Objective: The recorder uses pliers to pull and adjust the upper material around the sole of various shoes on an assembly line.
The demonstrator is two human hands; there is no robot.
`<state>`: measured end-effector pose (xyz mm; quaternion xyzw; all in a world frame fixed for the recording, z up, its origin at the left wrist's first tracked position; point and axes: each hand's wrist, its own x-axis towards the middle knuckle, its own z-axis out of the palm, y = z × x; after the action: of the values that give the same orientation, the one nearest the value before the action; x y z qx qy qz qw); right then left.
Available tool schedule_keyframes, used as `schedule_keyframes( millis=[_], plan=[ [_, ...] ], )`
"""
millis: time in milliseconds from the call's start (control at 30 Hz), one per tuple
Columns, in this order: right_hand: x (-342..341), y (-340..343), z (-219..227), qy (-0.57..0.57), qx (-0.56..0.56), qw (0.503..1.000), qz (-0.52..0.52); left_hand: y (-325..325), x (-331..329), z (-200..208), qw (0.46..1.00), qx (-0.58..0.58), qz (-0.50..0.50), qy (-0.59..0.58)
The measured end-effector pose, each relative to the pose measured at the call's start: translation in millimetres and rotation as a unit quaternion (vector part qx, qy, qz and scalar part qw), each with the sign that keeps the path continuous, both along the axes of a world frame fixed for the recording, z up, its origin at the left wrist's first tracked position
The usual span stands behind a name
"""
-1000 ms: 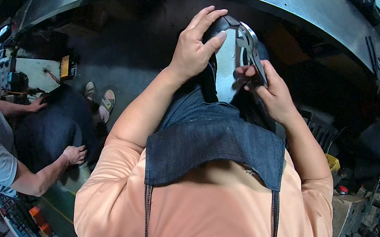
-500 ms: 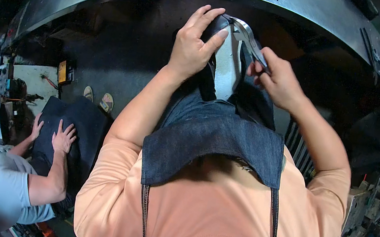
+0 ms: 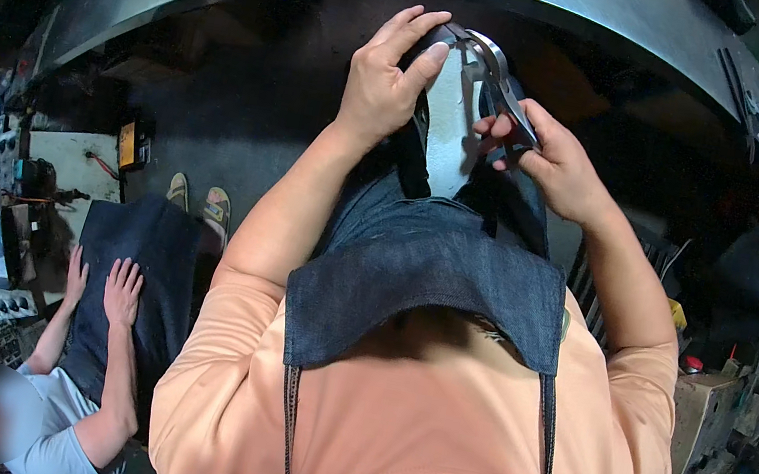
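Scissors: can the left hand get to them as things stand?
Probably yes. The scissors sit in the right hand, and the left hand presses the dark denim just beside them, its fingers next to the blades. Nothing lies between; only the right hand's own grip covers the handles.

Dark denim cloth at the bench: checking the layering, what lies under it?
A pale grey form shows through the gap in the dark denim cloth; its lower part is covered.

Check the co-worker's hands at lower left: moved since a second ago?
Yes. The co-worker's hands now lie flat, side by side on the dark denim piece in front of them, below the sandals; earlier they were apart, one near its top, one lower.
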<state>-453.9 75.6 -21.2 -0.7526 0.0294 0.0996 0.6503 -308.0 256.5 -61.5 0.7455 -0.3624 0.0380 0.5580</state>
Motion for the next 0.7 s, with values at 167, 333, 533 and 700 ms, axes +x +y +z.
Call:
schedule_keyframes(
  millis=[167,333,533,700],
  plan=[
    [17.5,-11.0,34.6,0.065,-0.183,0.980,0.048,1.8,1.7,0.4,1.000,0.003,-0.010,0.002],
    [20.9,-13.2,-20.5,-0.058,-0.144,0.988,0.004,5.4,6.5,-3.6,0.999,0.039,-0.026,-0.006],
    [20.6,7.5,-57.3,-0.103,-0.072,0.991,-0.051,12.0,19.4,-7.9,0.995,0.071,-0.063,0.003],
    [-5.3,-4.6,-7.0,-0.024,-0.134,0.991,0.006,17.6,20.2,-6.4,0.995,0.072,-0.050,0.039]
  ],
)
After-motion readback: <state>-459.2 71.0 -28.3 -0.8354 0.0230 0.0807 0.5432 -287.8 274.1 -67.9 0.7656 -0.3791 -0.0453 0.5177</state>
